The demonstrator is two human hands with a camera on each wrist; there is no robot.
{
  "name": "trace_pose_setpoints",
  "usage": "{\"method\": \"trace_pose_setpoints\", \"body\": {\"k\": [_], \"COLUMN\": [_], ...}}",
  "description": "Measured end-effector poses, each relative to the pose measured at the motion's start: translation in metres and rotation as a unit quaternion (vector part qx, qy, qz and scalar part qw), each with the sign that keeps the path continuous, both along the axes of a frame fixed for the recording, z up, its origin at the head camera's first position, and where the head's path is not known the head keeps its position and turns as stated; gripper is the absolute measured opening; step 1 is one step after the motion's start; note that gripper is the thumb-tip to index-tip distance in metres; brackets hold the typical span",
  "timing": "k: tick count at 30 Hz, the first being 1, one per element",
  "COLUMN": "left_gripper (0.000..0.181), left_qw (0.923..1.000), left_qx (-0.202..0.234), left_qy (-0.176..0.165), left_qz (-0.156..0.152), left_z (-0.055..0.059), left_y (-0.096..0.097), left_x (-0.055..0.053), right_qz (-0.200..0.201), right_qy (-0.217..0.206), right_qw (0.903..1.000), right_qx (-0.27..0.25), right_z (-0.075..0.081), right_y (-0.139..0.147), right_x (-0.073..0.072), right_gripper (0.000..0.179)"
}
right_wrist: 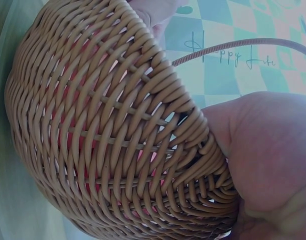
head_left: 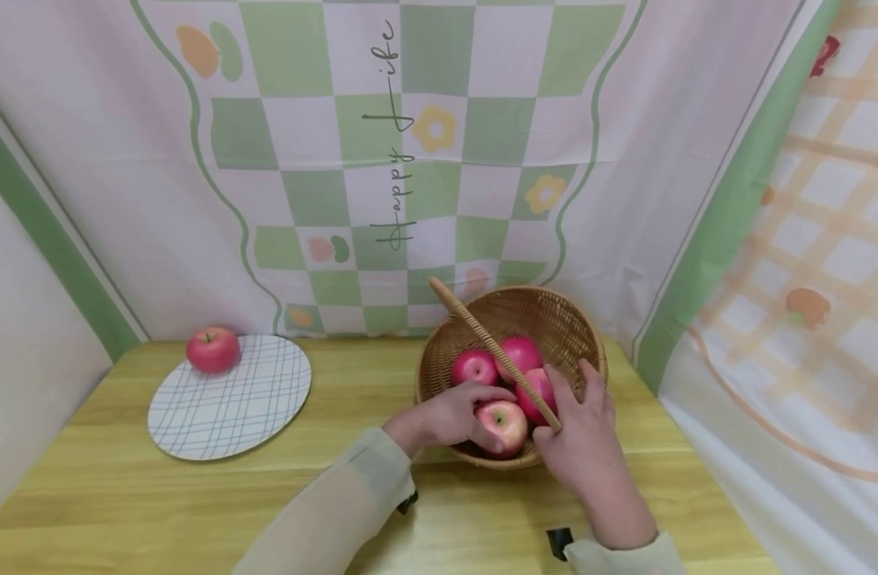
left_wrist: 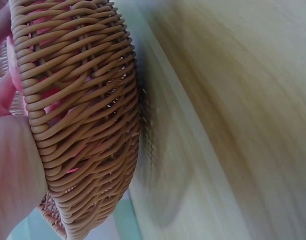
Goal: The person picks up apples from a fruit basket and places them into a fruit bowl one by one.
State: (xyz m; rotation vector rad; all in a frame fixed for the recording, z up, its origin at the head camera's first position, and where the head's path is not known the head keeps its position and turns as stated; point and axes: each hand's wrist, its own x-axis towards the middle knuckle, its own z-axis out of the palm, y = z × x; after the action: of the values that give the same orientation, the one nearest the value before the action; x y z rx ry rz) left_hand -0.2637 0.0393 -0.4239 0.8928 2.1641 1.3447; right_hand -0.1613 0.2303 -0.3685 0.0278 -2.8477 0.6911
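A wicker basket (head_left: 568,319) with an arched handle (head_left: 482,331) stands on the table and holds several red apples. My left hand (head_left: 449,415) reaches over the near left rim. Its thumb and fingers curl round a pale red-and-yellow apple (head_left: 502,427) at the basket's front. My right hand (head_left: 582,439) grips the basket's near right rim by the handle's foot, fingers reaching inside beside another apple (head_left: 535,395). Two deeper red apples, a smaller one (head_left: 474,367) and a larger one (head_left: 519,357), lie behind. The right wrist view has the right palm (right_wrist: 273,150) against the woven rim.
At the left of the wooden table (head_left: 359,399) lies a round white plate (head_left: 230,407) with a blue grid pattern. One red apple (head_left: 213,350) sits at its back edge. A checkered cloth (head_left: 410,160) hangs behind the table.
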Motion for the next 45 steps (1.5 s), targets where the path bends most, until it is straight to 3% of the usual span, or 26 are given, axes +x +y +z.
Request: {"method": "trace_pose_setpoints", "body": {"k": [6,18,25,34,37,40,42,45], "left_gripper": [0.064,0.066,0.062,0.06,0.063,0.066,0.068,0.069], "left_qw": [0.9999,0.9972,0.9948,0.9904,0.9867,0.983,0.9749,0.9569], "left_qx": [-0.011,0.063,0.076,0.121,0.147,0.16,0.183,0.229], "left_qy": [-0.008,-0.031,-0.067,-0.064,-0.069,-0.076,-0.103,-0.146], "left_qz": [0.004,-0.025,-0.009,-0.011,0.01,0.051,0.074,0.103], "left_z": [-0.001,-0.002,-0.003,-0.004,-0.005,-0.006,-0.006,-0.004], "left_y": [-0.001,-0.004,-0.007,-0.008,-0.009,-0.009,-0.008,-0.006], "left_x": [0.002,0.004,0.005,0.006,0.008,0.01,0.011,0.012], "right_qz": [0.004,0.006,0.011,0.013,0.011,0.007,0.004,-0.001], "right_qy": [0.001,0.008,0.016,0.019,0.016,0.009,0.001,-0.011], "right_qw": [1.0,0.9999,0.9998,0.9997,0.9998,0.9999,1.0,0.9999], "right_qx": [-0.002,0.002,0.007,0.009,0.009,0.007,0.002,-0.006], "right_z": [-0.001,0.001,0.002,0.002,0.003,0.003,0.002,0.0], "right_y": [0.0,0.001,0.0,0.0,0.001,0.001,0.002,0.004], "right_x": [-0.001,-0.002,-0.001,0.0,0.0,0.001,0.001,0.001], "right_gripper": [0.081,0.078,0.076,0.077,0.077,0.077,0.078,0.08]}}
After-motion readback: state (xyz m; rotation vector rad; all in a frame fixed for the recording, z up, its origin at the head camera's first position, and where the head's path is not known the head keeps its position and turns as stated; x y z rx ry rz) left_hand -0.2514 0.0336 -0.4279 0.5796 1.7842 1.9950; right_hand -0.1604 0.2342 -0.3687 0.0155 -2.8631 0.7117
